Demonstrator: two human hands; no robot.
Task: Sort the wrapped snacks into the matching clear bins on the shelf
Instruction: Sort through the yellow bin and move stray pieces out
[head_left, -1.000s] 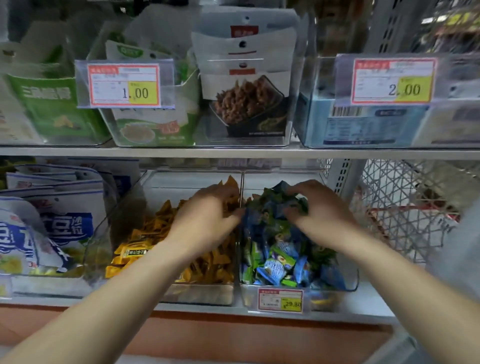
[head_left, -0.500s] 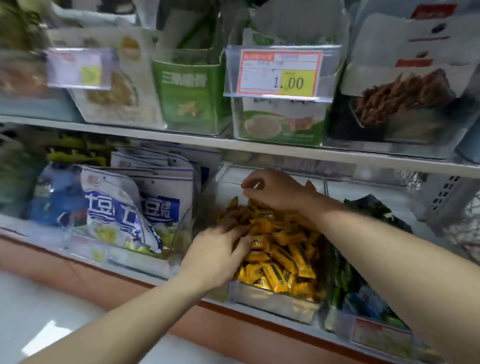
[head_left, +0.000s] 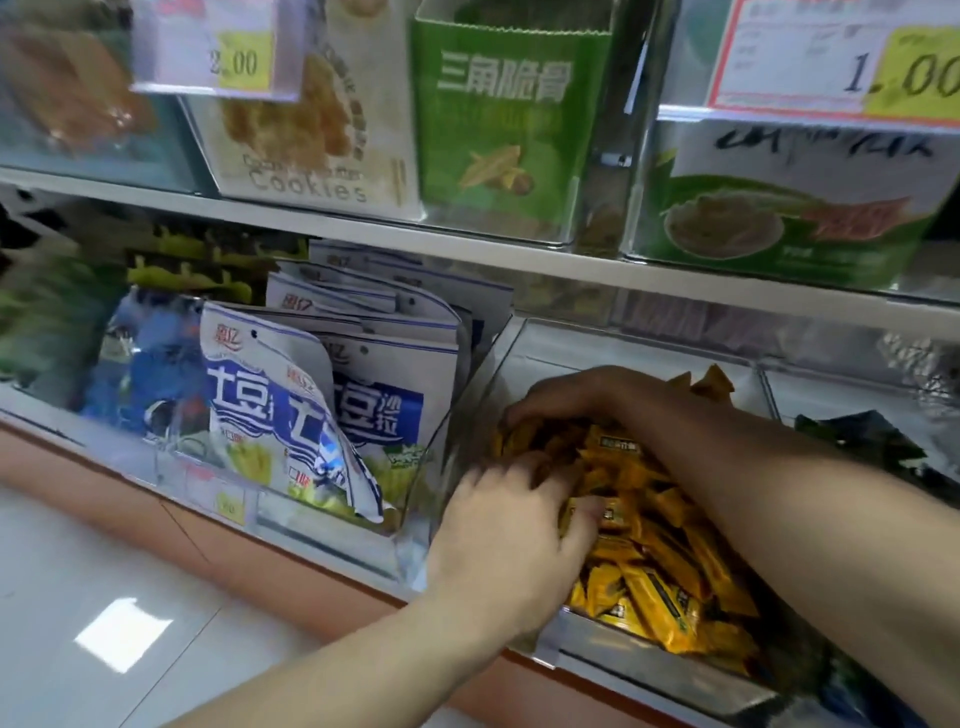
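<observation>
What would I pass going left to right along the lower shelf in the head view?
In order: blurred blue packets → white-and-blue bags → clear bin of yellow wrapped snacks → dark green wrapped snacks.

The upper-left price tag (head_left: 236, 62) reads 2.00, the upper-right price tag (head_left: 904, 73) 1.00. A pale box (head_left: 311, 187) says Cookies; a green box (head_left: 504, 83) says 三角脆骨.

A shop: tiered shelves (head_left: 519, 249) carry clear bins (head_left: 467, 415) of packaged snacks, with price tags (head_left: 836, 57) marked 1.00 and 2.00 clipped on front.
</observation>
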